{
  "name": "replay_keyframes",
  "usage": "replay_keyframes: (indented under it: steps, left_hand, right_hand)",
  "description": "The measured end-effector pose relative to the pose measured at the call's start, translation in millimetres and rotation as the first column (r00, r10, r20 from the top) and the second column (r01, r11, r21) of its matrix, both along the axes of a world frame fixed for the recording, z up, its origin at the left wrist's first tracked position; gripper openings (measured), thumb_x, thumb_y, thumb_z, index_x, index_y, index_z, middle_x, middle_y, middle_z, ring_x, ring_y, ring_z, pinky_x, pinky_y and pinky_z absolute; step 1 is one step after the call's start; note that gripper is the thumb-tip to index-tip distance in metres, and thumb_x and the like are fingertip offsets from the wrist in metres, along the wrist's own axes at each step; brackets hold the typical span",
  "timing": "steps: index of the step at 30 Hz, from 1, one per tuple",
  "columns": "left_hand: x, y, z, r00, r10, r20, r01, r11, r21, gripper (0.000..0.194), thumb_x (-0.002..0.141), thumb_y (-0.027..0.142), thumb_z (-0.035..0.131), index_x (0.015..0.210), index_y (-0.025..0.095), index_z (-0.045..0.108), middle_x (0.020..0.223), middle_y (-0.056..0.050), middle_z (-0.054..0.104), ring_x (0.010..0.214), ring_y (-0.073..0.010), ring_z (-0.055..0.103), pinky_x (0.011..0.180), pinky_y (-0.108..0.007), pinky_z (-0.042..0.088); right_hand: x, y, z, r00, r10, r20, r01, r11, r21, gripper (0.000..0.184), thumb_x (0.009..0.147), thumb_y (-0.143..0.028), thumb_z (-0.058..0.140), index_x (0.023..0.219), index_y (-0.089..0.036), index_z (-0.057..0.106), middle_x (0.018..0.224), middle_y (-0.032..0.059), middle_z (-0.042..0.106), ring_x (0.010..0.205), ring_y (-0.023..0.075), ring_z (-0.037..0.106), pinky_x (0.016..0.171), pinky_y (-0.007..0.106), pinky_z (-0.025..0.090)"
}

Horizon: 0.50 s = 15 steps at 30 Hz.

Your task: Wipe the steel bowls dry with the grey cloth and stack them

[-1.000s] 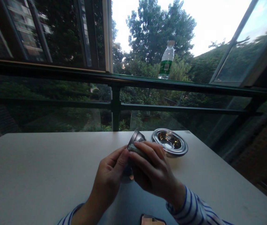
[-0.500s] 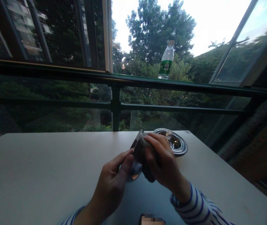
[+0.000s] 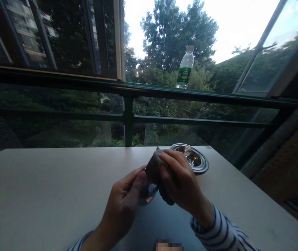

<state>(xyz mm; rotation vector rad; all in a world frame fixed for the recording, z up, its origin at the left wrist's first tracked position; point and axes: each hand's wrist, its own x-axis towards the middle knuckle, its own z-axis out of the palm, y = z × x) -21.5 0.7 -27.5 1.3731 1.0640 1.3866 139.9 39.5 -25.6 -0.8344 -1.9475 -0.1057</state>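
Observation:
Over the white table (image 3: 46, 188) both my hands hold a small shiny metal bowl (image 3: 151, 177), tilted on its edge. My left hand (image 3: 126, 202) grips its lower left side with thumb and fingers. My right hand (image 3: 177, 181) is closed over the bowl's right side, pressing a dark grey cloth (image 3: 164, 195) against it. A second metal bowl (image 3: 192, 160) with a wide rim rests on the table just behind my right hand.
A dark railing (image 3: 149, 94) runs behind the table, with a plastic water bottle (image 3: 184, 69) standing on its ledge. A blurred object (image 3: 168, 245) lies at the table's near edge. The table's right edge drops off near a brick wall.
The bowl has been turned from nearly flat to standing on edge. My right hand and the cloth have slid up and right across it. The left hand has kept its grip.

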Motion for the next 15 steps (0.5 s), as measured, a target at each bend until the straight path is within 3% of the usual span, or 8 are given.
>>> replay_keyframes:
  steps: [4,6,10,13,15]
  left_hand:
    - [0,1,3.2,1.0,0.01,0.006,-0.01,1.0,0.029,0.026,0.082,0.031,0.055,0.104,0.027,0.069,0.096,0.002,0.072,0.091,-0.0137,0.063,0.082,-0.02,0.046]
    - [1,0,4.4,1.0,0.01,0.01,-0.01,1.0,0.025,0.025,0.082,0.031,0.055,0.102,0.026,0.07,0.093,0.001,0.072,0.088,-0.0145,0.064,0.08,-0.02,0.047]
    - [6,-3,6.0,0.998,0.012,0.069,-0.013,1.0,0.006,0.021,0.081,0.029,0.056,0.093,0.023,0.073,0.085,-0.001,0.074,0.083,-0.0167,0.066,0.077,-0.024,0.049]
    - [6,-4,6.5,0.994,0.01,0.106,-0.01,1.0,0.004,0.019,0.08,0.029,0.057,0.089,0.024,0.074,0.084,-0.001,0.074,0.081,-0.0167,0.066,0.075,-0.023,0.049]
    - [5,-3,5.9,0.996,-0.001,0.094,0.001,1.0,0.008,0.019,0.081,0.029,0.057,0.09,0.026,0.073,0.084,0.0,0.074,0.081,-0.0156,0.066,0.073,-0.021,0.048]
  right_hand:
    - [-4,-9,-2.7,0.987,0.117,0.113,-0.13,0.985,0.117,0.033,0.078,-0.019,0.056,0.111,-0.018,0.057,0.118,0.0127,0.051,0.109,0.0272,0.046,0.09,0.046,0.041]
    - [-3,-6,-3.7,0.993,0.1,0.064,-0.106,0.989,0.098,0.032,0.079,-0.019,0.054,0.111,-0.018,0.057,0.116,0.0121,0.053,0.107,0.0258,0.048,0.089,0.045,0.042]
    - [5,15,-3.6,0.988,-0.057,-0.143,0.039,0.992,-0.122,0.026,0.086,-0.02,0.043,0.107,-0.019,0.059,0.106,0.0092,0.06,0.1,0.022,0.054,0.088,0.041,0.043]
    - [12,27,-2.2,0.971,-0.096,-0.218,0.026,0.953,-0.303,0.026,0.088,-0.023,0.041,0.105,-0.018,0.06,0.1,0.0073,0.063,0.095,0.0207,0.057,0.085,0.038,0.045]
    - [13,25,-0.9,0.974,-0.076,-0.213,0.007,0.951,-0.308,0.026,0.089,-0.024,0.041,0.106,-0.017,0.06,0.101,0.0074,0.063,0.096,0.0199,0.057,0.086,0.037,0.045]
